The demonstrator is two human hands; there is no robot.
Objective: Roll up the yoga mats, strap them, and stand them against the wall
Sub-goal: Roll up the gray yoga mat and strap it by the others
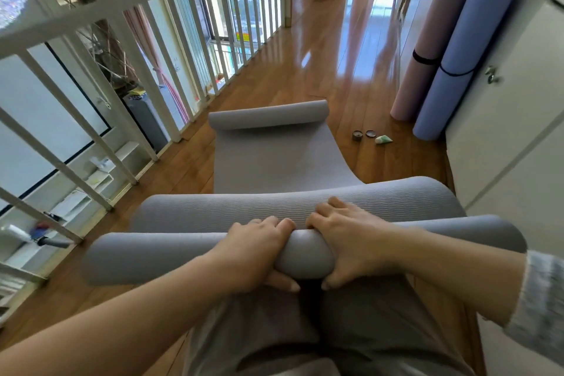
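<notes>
Where the grey foam mat (183,256) is rolled into a smooth tube at the near end of the wooden floor (274,76), left hand (259,250) and right hand (351,244) clench it mid-length, thumbs beneath. Ribbed sheet beyond, far end curled. At the floor's right edge, strapped pink mat (424,49) and lavender mat (467,40) stand upright.
</notes>
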